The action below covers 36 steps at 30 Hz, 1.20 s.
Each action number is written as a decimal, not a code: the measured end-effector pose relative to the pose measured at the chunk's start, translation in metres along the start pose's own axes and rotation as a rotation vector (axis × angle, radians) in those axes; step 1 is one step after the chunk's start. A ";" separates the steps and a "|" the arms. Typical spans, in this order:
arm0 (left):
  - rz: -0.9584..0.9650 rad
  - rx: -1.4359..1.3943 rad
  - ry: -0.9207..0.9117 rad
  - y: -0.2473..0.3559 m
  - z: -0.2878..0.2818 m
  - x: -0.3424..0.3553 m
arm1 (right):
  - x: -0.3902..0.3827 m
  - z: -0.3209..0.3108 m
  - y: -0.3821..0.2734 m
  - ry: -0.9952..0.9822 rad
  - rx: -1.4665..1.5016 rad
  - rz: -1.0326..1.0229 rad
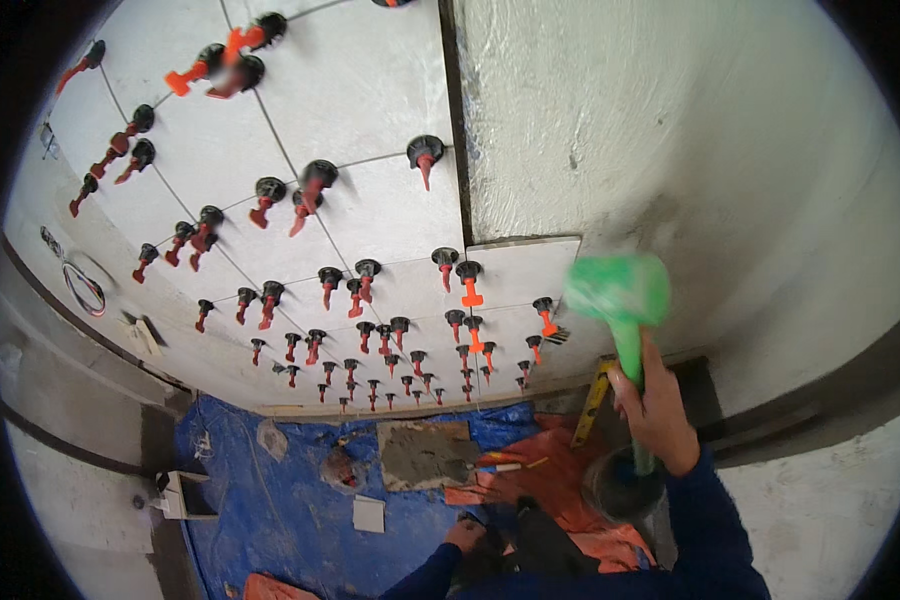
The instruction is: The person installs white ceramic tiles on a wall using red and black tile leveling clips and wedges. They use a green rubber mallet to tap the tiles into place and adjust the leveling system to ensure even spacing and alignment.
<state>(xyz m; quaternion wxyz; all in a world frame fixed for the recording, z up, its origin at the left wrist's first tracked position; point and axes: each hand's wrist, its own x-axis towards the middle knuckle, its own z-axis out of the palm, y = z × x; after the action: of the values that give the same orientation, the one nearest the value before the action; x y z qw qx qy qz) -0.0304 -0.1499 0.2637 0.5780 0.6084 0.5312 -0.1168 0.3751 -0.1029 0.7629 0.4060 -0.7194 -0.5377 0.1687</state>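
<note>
My right hand [658, 412] is closed around the handle of a green rubber mallet [618, 287], raised before the wall beside the tiles' right edge. Its head is slightly blurred and touches nothing that I can make out. Low in the view, my left hand [465, 534] is close to my body, with its fingers too small and dark to read. Large pale tiles [370, 60] cover the wall at the left and middle. Along their joints sit several black tile-levelling clips with red or orange handles [473, 290]. A narrower tile [523, 275] stands left of the mallet.
Bare plastered wall [570, 120] rises above the narrower tile. On the floor lie blue sheeting [280, 500], orange sheeting [560, 450], a mortar-covered board [420, 455] and a small white tile piece [368, 514]. A yellow spirit level [592, 402] leans near a dark bucket [620, 490].
</note>
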 end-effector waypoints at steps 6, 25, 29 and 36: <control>-0.100 -0.179 0.177 0.019 -0.030 -0.078 | 0.049 -0.028 -0.103 -0.063 -0.106 -0.272; -0.354 -0.080 0.469 -0.171 -0.035 -0.219 | 0.058 0.024 -0.117 0.211 -0.131 -0.140; -0.044 0.178 0.475 -0.161 -0.030 -0.211 | 0.064 0.031 -0.109 0.013 -0.131 0.011; -0.213 -0.221 0.537 -0.104 -0.025 -0.192 | 0.066 0.031 -0.104 0.126 -0.057 -0.110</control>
<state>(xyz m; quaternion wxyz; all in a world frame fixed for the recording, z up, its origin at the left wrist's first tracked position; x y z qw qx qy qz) -0.2018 -0.2518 0.3566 0.4642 0.4918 0.7352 0.0465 0.3118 -0.0202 0.8361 0.4269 -0.7093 -0.5544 0.0853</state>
